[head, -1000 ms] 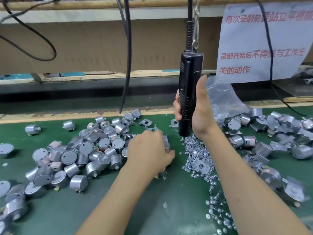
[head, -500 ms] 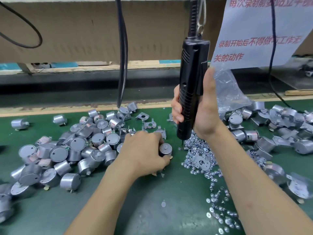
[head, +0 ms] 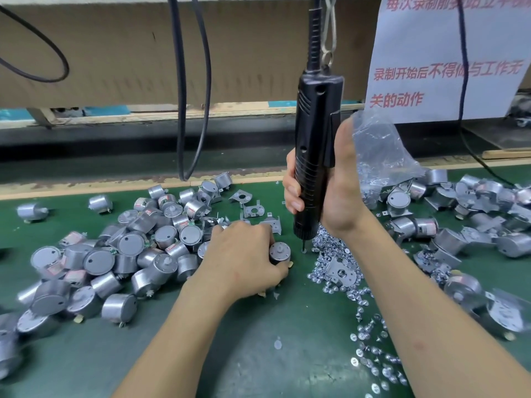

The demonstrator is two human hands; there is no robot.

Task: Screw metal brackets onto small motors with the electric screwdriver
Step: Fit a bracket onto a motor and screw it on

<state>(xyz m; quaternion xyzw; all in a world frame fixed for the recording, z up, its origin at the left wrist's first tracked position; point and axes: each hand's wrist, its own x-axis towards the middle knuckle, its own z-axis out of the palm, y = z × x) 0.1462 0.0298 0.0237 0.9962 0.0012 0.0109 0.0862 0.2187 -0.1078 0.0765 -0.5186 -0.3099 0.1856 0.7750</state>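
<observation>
My left hand [head: 244, 259] grips a small round silver motor [head: 280, 252] upright on the green mat [head: 258, 354], shaft end up. My right hand [head: 334, 193] grips the black electric screwdriver [head: 314, 145], which hangs from a cord and stands almost vertical. Its bit tip [head: 303, 249] touches the pile of loose screws [head: 333, 259] just right of the motor. A loose bracket [head: 342, 272] lies flat among the screws. More brackets [head: 253, 209] lie beyond my left hand.
A heap of bare motors [head: 129, 254] covers the mat on the left. Motors with brackets [head: 448, 225] pile up on the right, beside a clear plastic bag [head: 379, 150]. Black cables [head: 195, 96] hang at the back. Screws [head: 373, 354] trail toward the near right.
My left hand pulled a motor out of the heap and set it upright near the screws. The screwdriver came down a little, its tip now at the screw pile.
</observation>
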